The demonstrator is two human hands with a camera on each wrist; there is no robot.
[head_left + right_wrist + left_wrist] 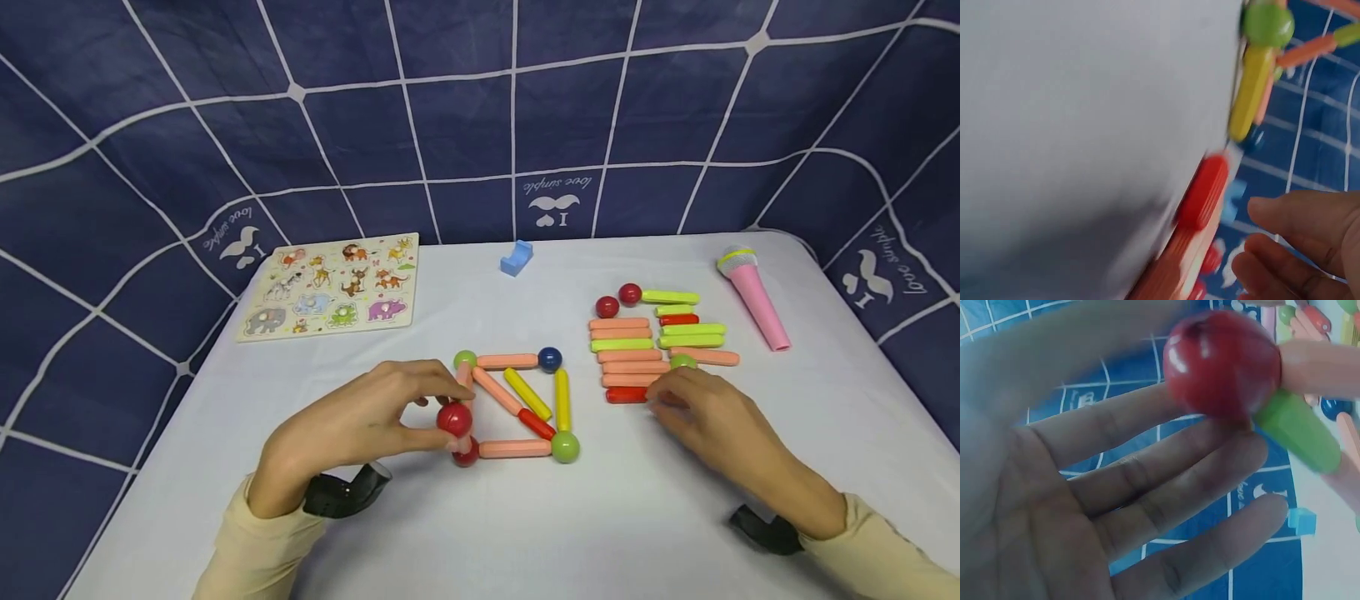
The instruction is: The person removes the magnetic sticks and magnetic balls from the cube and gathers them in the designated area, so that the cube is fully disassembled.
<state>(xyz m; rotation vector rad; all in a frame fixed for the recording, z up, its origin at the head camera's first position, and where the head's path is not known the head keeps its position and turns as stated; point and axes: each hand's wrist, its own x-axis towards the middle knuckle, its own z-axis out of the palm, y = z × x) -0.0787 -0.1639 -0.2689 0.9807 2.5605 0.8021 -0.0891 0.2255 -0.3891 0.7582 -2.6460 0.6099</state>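
Observation:
My left hand (378, 408) pinches a red ball (454, 419) between thumb and fingers. In the left wrist view, a pinkish stick and a green stick (1300, 432) extend from this ball. Below is a frame of sticks and balls, with a green ball (565, 447) and a blue ball (550, 359) at corners. A yellow stick (528, 393) lies inside it. My right hand (716, 421) hovers by the near end of the stick pile, beside a red stick (626, 395); in the right wrist view its thumb and fingers are apart, with nothing between them.
Pink sticks (630, 356), green sticks (693, 330) and two red balls (618, 301) lie at the right. Farther off are a pink toy microphone (759, 304), a blue block (517, 257) and an animal puzzle board (330, 287). A dark checked cloth (465, 133) hangs behind.

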